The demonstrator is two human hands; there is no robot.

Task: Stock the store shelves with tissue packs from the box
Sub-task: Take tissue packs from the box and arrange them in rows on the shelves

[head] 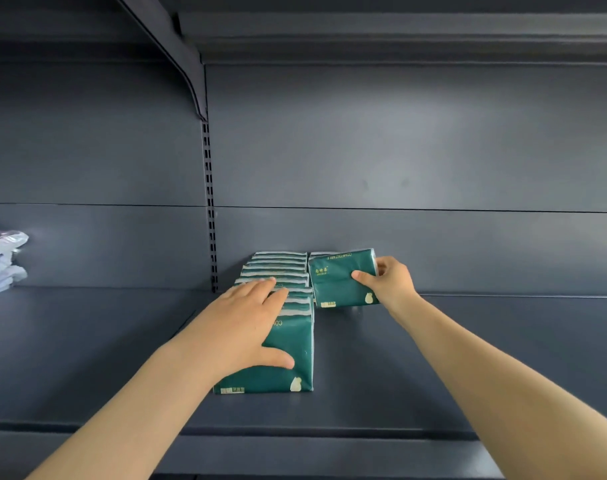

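With my left hand (246, 327) flat on the centre row (277, 268), my right hand (392, 282), gripping a pack (336, 278), should seat it flush.

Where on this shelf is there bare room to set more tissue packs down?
Bare shelf lies in front of the green tissue pack that the right hand pinches, right of the row of green tissue packs; all the right side is bare too. Left, bare up to the pale blue plastic packs. Crowded: under the left hand, on that row.
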